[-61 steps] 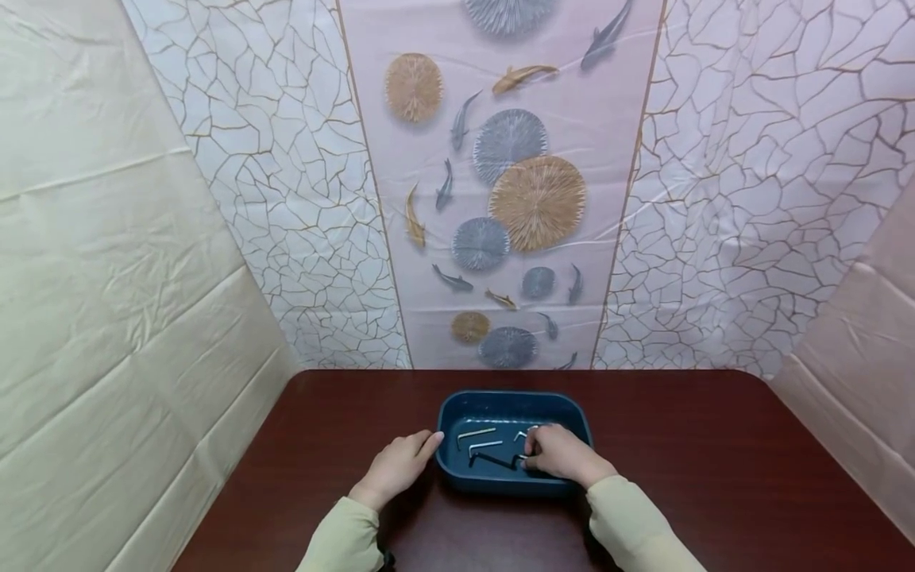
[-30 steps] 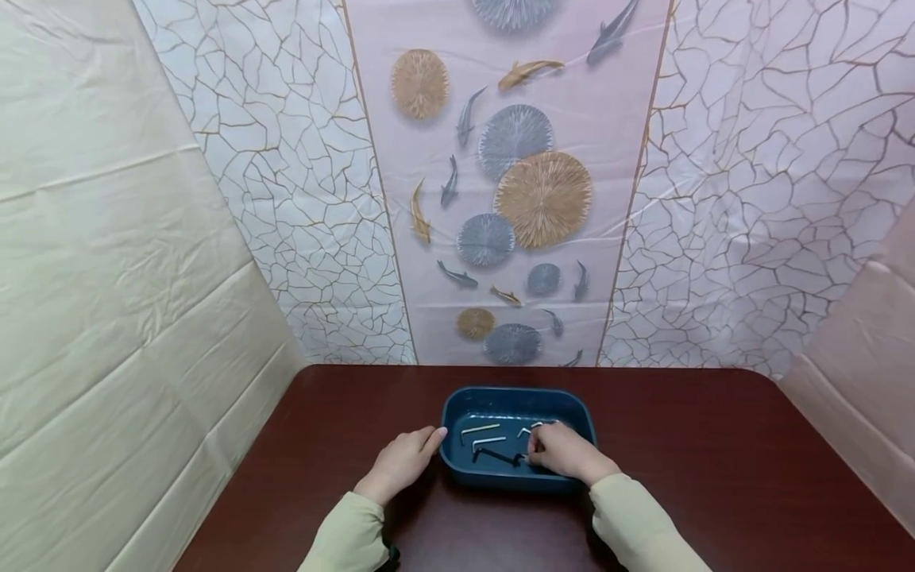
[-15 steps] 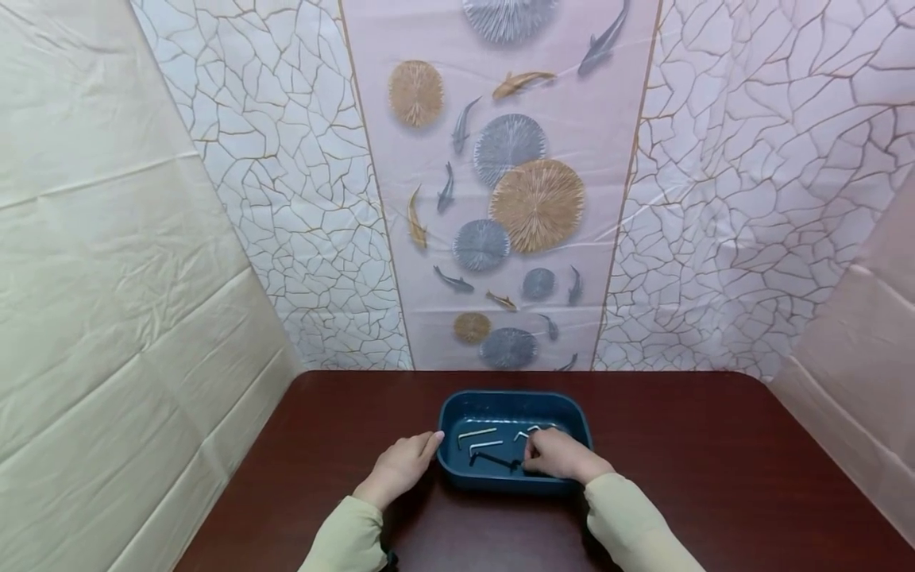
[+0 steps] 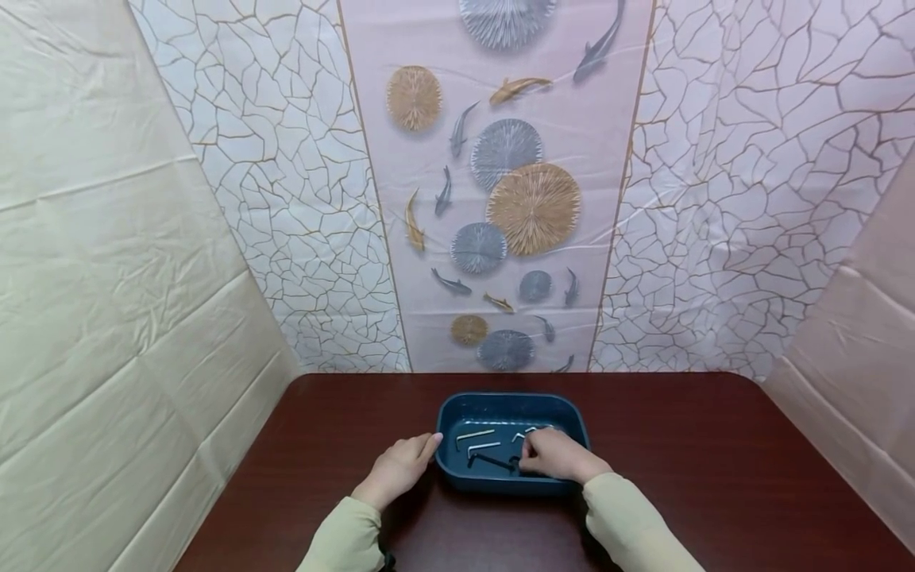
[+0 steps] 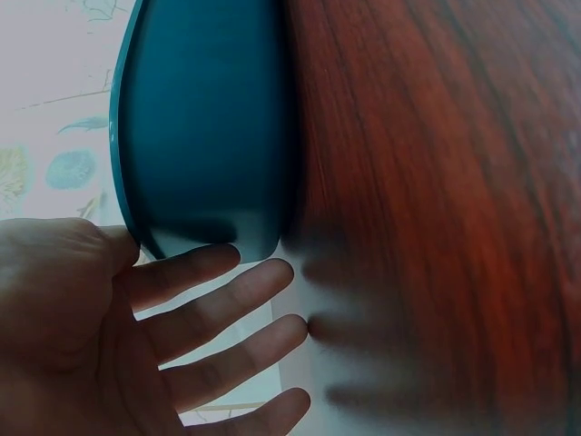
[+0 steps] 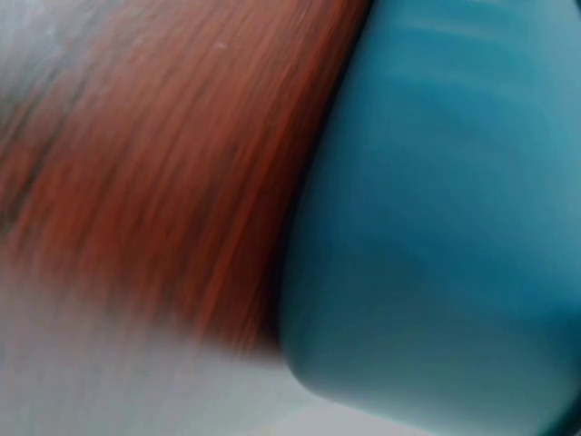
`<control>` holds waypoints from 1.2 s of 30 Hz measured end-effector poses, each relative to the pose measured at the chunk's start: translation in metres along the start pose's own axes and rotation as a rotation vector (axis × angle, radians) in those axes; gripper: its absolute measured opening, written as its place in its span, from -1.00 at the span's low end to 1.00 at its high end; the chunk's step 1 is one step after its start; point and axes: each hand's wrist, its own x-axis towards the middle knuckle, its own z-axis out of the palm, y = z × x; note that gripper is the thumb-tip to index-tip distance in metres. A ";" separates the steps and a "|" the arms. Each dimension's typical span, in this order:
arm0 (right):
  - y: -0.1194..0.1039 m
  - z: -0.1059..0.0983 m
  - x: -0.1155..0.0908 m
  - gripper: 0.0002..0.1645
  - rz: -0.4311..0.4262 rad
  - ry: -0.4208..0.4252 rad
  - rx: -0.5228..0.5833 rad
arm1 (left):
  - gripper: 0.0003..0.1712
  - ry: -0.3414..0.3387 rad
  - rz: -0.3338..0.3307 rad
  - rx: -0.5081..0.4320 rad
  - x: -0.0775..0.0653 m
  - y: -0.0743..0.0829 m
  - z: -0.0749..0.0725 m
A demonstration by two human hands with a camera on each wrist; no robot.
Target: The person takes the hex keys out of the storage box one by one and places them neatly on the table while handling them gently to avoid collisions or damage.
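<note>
A dark blue plastic bin (image 4: 493, 483) sits on the table with several small tools inside. My left hand (image 4: 400, 469) touches its left end; in the left wrist view the thumb lies at the rim and the fingers are spread fairly straight by the outer wall. My right hand (image 4: 557, 454) reaches over the near right rim, fingers bent down inside. Close to its fingertips are the end of a black wrench-like tool (image 4: 493, 461) and a silver bent key (image 4: 519, 436). I cannot tell whether it pinches anything. Left of these lie a yellowish hex key (image 4: 475, 434) and a silver hex key (image 4: 484, 446).
The dark red wooden table (image 4: 343, 413) extends around the bin. A patterned wall covering (image 4: 500, 238) rises at its back edge, and a pale fabric panel (image 4: 143, 278) stands on the left. The right wrist view holds the bin's outer wall (image 6: 427, 227), blurred.
The right fingertips have shifted slightly left toward the end of the black tool. My left hand stays at the bin's left end. The head view shifts a little.
</note>
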 end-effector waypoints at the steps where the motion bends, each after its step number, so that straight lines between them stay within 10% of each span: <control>1: 0.000 0.000 0.000 -0.82 0.004 0.006 0.008 | -0.34 -0.002 0.000 -0.001 0.000 0.000 0.000; 36: 0.001 -0.002 0.000 -0.75 0.078 0.073 0.238 | -0.31 0.002 0.012 -0.044 0.001 -0.006 0.003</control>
